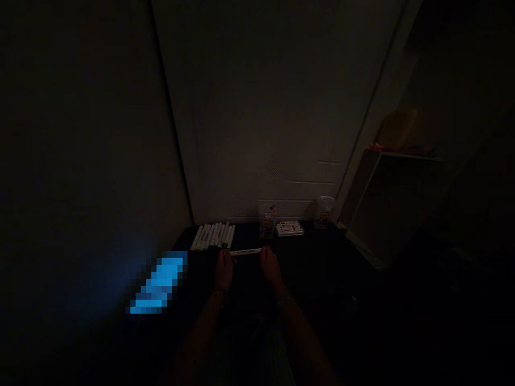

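Observation:
The room is very dark. My left hand (223, 269) and my right hand (270, 266) each pinch one end of a white marker (246, 251), held level above a dark table (322, 257). Just beyond the left hand, several white markers (213, 236) lie side by side in a row. Both hands have their fingers closed on the marker's ends.
At the table's far edge stand a clear marker box (266, 220), a flat pack of markers (289, 228) and another clear box (324, 212). A glowing blue screen (159, 283) lies at the left. A white shelf (386, 209) stands to the right, a wall behind.

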The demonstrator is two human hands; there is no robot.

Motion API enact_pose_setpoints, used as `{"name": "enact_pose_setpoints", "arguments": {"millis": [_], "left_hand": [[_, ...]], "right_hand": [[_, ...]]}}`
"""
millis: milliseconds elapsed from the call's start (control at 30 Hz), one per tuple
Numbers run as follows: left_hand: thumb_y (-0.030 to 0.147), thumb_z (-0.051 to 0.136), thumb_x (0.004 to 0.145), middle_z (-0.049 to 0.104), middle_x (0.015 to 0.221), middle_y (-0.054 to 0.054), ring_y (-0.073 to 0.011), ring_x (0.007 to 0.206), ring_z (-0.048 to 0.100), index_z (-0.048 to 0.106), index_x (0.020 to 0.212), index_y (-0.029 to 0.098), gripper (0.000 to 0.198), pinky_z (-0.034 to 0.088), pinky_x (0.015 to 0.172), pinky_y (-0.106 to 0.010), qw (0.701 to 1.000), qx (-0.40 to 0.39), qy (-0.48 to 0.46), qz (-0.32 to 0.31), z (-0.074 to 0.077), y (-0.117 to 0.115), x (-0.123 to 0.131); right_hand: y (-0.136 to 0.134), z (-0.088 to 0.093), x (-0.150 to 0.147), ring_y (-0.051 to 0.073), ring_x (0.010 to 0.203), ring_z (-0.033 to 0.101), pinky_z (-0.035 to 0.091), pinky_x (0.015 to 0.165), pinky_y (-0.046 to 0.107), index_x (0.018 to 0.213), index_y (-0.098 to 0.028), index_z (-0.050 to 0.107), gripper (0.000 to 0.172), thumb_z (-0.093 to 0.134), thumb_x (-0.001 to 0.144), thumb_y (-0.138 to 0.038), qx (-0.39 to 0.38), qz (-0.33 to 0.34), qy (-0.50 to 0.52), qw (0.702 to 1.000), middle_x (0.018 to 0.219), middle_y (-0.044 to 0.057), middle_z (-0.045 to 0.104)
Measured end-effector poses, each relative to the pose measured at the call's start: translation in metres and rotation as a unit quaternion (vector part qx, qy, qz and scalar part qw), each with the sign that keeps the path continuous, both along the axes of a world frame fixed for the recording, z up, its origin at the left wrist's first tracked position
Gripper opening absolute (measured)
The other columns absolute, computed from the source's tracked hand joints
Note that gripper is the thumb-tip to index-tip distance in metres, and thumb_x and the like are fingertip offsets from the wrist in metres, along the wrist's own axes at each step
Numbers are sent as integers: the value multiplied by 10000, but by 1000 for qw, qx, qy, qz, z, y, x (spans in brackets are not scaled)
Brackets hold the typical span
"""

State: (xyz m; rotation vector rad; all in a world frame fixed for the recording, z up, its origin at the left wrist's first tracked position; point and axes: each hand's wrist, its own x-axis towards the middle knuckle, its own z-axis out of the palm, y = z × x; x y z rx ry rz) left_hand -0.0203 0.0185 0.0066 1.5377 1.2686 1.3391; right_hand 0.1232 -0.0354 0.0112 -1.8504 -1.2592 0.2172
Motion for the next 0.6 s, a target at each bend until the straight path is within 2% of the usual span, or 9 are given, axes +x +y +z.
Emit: {"name": "enact_pose_setpoints", "arguments": {"millis": [267, 600], "left_hand": [[427, 308, 790, 530, 635, 15, -117, 591, 482, 492, 811, 200, 293, 365, 587, -236, 1000, 23, -4, -5, -2, 1, 0], [422, 314, 787, 531, 610, 17, -116, 573, 483, 492, 786, 196, 288, 361, 574, -233, 1000, 7, -9, 6, 1, -1, 0]], "right_hand": [[2, -6, 1, 130, 665, 566, 322, 552, 198, 876, -182, 513, 368, 198, 894, -372, 9, -8, -13, 1000, 752, 54, 603], [3, -6, 1, 128, 637, 565, 301, 525, 196, 853, -178, 521, 360, 228, 888, -385, 2, -16, -26, 1000, 730, 52, 610]]}}
